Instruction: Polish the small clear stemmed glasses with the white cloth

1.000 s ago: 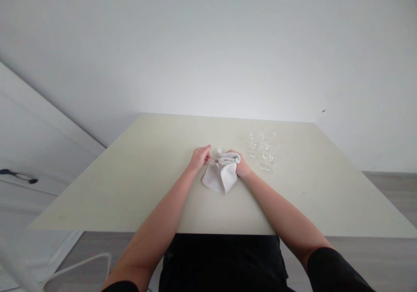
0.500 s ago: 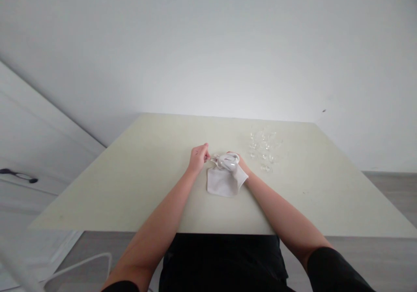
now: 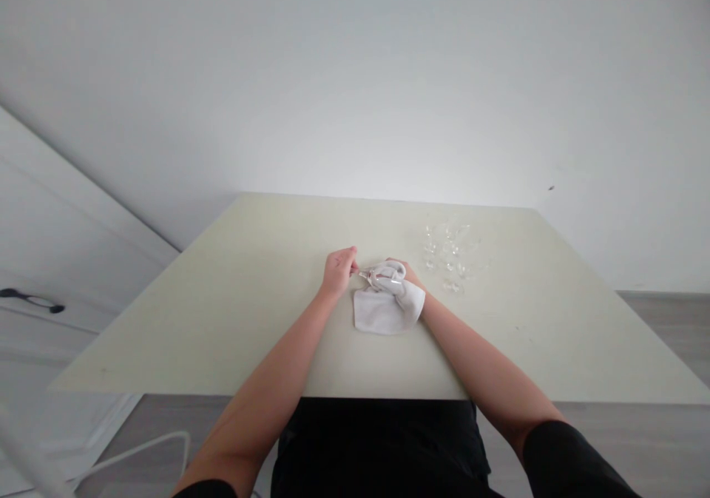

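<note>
Head view. I see both forearms reach forward over the table (image 3: 222,313), bare from the elbow and converging towards the middle of the top. My left hand (image 3: 338,270) is curled, knuckles up, with its fingertips pinched on the thin end of a stemmed glass (image 3: 381,279). The glass lies roughly on its side in the gap between the two hands. My right hand (image 3: 409,273) is closed around a white cloth (image 3: 382,313). It is largely covered by the cloth, so I cannot make out each finger. The cloth is soft, matt and creased. Part of it is bunched over the bowl of the glass, and the rest hangs below the right hand in a loose, rounded fold onto the table. The glass is clear and smooth, with a faint rim highlight.

Beyond the right hand and to its right stands a cluster of small clear glasses (image 3: 450,255), close together and upright. The table is pale cream, flat and matt. Well left of the left hand is a white cabinet with a dark handle (image 3: 30,300).
</note>
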A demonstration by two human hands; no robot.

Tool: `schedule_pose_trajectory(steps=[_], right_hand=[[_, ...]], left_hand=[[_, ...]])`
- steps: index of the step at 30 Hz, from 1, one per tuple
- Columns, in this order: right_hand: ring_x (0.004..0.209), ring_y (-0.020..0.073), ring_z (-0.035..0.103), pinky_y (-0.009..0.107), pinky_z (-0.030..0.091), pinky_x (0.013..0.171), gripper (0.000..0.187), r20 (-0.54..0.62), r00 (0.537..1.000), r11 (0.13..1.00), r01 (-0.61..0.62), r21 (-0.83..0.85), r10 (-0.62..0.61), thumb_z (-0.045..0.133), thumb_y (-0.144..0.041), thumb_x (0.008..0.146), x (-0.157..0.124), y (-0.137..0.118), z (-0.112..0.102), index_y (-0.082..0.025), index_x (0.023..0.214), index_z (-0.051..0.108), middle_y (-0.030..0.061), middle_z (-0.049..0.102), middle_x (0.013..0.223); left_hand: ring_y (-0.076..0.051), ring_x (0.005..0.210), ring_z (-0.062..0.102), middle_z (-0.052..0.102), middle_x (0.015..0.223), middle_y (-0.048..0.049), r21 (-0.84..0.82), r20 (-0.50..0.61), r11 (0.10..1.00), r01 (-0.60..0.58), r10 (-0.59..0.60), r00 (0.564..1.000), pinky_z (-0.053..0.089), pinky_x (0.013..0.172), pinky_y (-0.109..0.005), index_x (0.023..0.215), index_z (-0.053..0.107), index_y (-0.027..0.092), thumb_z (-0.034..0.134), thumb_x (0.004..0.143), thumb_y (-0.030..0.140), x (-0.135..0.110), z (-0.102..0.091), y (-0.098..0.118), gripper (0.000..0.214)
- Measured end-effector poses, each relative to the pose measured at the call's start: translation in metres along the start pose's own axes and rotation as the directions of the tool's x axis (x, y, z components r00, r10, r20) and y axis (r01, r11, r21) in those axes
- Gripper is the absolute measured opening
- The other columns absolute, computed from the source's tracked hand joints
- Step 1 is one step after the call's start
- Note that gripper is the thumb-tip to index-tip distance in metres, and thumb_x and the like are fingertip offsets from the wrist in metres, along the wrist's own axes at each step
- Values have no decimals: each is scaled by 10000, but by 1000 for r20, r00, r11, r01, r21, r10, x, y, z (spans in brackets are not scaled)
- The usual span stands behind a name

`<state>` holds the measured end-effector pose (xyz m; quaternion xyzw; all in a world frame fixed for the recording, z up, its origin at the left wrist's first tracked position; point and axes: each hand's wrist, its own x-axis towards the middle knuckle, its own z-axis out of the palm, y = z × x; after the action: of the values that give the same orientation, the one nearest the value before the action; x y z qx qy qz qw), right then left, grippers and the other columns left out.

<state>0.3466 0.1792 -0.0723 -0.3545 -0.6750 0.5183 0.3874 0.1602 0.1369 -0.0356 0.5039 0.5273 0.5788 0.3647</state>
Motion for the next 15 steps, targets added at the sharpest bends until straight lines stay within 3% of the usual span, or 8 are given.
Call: schedule_pose_trajectory(steps=[5, 9, 15], right_hand=[[636, 170, 582, 286, 458, 609, 326, -12, 998, 998, 58, -39, -58, 738, -512, 653, -1, 3, 3, -215, 660, 602, 0, 639, 662], [630, 178, 569, 304, 472, 634, 390, 79, 991, 988, 113, -109, -105, 721, -579, 667, 5, 9, 0, -218, 577, 602, 9, 617, 606], [768, 207, 643, 326, 503, 739, 347, 193, 974, 986, 137, -92, -118, 747, -521, 686, 3, 3, -1, -184, 751, 693, 54, 700, 776]], left_hand=[[-88, 424, 331, 425, 434, 3, 7, 14, 999, -45, 45, 999, 242, 450, -244, 476, 510, 185, 505, 852, 510, 2, -2, -2, 497], [-83, 404, 339, 444, 428, -5, -10, -22, 1000, 6, -6, 1000, 230, 430, -237, 448, 424, 196, 486, 850, 517, 7, -2, -4, 518], [-82, 383, 358, 436, 412, -7, -67, -38, 997, 43, -46, 998, 207, 408, -233, 424, 336, 207, 492, 837, 513, 12, -5, -3, 537]])
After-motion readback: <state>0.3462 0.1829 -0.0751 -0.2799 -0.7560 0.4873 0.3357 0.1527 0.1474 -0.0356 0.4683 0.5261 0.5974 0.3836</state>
